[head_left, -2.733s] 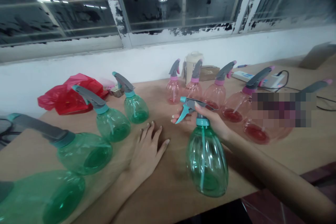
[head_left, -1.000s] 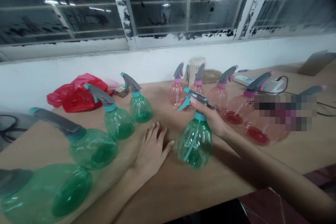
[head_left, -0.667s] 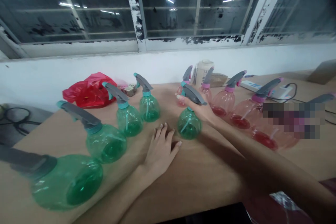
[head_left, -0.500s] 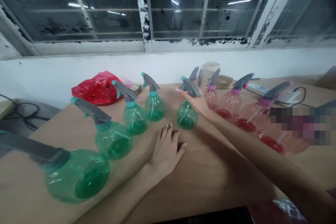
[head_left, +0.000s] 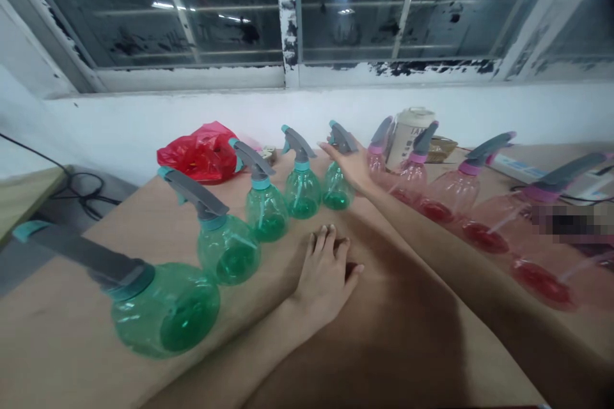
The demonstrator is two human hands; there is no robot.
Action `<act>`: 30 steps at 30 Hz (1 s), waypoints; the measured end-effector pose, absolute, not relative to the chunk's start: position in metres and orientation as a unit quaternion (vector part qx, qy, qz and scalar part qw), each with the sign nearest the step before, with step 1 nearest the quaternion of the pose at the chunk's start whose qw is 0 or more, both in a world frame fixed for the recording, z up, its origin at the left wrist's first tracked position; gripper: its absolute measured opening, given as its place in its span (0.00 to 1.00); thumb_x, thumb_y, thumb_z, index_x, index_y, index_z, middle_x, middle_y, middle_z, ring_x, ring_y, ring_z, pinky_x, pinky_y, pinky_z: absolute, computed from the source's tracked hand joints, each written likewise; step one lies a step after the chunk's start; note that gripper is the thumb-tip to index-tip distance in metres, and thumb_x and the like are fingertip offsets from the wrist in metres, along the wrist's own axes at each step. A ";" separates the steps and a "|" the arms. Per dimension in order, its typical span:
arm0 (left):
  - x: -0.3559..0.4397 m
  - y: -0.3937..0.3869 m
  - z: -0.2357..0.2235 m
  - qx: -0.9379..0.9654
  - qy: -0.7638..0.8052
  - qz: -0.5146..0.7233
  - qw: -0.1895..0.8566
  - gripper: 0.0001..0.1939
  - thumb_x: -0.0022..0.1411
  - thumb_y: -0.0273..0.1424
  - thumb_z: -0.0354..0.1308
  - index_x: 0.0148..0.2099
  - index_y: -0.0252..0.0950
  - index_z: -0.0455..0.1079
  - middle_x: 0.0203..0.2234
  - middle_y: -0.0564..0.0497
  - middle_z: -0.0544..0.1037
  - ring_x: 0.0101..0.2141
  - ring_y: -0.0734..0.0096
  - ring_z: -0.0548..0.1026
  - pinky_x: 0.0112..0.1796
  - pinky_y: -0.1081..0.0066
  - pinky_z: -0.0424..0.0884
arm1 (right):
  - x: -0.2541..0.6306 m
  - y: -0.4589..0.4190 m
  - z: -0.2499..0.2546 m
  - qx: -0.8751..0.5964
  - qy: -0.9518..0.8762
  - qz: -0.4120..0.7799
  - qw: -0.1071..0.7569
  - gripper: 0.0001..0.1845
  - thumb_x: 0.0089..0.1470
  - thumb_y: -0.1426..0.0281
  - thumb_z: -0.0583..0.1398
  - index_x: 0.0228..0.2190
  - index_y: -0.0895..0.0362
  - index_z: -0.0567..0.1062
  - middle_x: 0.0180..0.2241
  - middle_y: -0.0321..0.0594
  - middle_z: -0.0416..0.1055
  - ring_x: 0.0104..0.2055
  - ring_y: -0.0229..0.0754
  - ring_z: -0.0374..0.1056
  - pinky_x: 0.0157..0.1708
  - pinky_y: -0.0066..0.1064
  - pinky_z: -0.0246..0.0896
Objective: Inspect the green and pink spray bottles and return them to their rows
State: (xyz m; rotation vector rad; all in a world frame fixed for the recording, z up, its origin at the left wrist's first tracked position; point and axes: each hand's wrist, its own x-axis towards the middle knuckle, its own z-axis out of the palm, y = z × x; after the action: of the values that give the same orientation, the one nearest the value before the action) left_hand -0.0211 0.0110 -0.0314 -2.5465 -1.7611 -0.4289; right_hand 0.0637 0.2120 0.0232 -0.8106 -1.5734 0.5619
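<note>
My right hand is wrapped round the neck of a green spray bottle with a grey and teal trigger head. That bottle stands at the far end of a row, close beside another green spray bottle. Nearer along the same row are more green bottles: one in the middle, one closer and a large-looking one at the front left. Each has green liquid at the bottom. My left hand lies on the tabletop with its fingers stretched out, holding nothing.
Several pink spray bottles form a second row to the right, partly behind my right forearm. A red plastic bag, a pale cylindrical container and a white power strip lie towards the wall. Black cables hang off the left side.
The green bottle in my right hand has moved left and away from me, closing much of the gap to its neighbour. The camera view has shifted left. My left hand stays on the table.
</note>
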 end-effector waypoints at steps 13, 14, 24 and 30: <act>-0.022 0.012 -0.029 -0.814 -0.566 -0.128 0.005 0.24 0.66 0.40 0.46 0.57 0.30 0.62 0.59 0.37 0.61 0.60 0.48 0.56 0.57 0.49 0.54 | 0.056 0.218 0.031 -0.395 -0.691 0.193 0.574 0.24 0.45 0.52 0.62 0.41 0.51 0.71 0.34 0.39 0.73 0.37 0.45 0.68 0.41 0.41 0.62; -0.022 0.013 -0.029 -0.814 -0.567 -0.127 0.006 0.24 0.66 0.40 0.47 0.57 0.29 0.62 0.59 0.37 0.61 0.60 0.48 0.56 0.57 0.49 0.54 | 0.061 0.216 0.032 -0.389 -0.695 0.199 0.570 0.26 0.45 0.52 0.63 0.43 0.52 0.70 0.37 0.40 0.73 0.38 0.45 0.68 0.42 0.41 0.62; -0.022 0.015 -0.026 -0.817 -0.565 -0.114 0.024 0.24 0.65 0.38 0.49 0.57 0.28 0.64 0.58 0.35 0.62 0.59 0.47 0.57 0.57 0.50 0.55 | 0.137 0.165 0.032 -0.406 -0.690 0.209 0.561 0.29 0.39 0.54 0.67 0.40 0.58 0.71 0.37 0.45 0.74 0.37 0.44 0.71 0.40 0.38 0.66; -0.023 0.017 -0.029 -0.817 -0.563 -0.121 0.036 0.23 0.65 0.39 0.48 0.57 0.29 0.64 0.59 0.35 0.62 0.59 0.47 0.57 0.56 0.49 0.56 | 0.151 0.151 0.044 -0.464 -0.696 0.094 0.539 0.14 0.49 0.58 0.60 0.27 0.57 0.70 0.25 0.38 0.72 0.28 0.40 0.69 0.33 0.33 0.63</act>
State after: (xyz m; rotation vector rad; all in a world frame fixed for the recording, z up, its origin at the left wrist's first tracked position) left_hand -0.0231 0.0167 -0.0287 -2.5088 -1.7290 -0.3705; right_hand 0.1507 0.1507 0.0443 -1.1038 -1.6562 0.2224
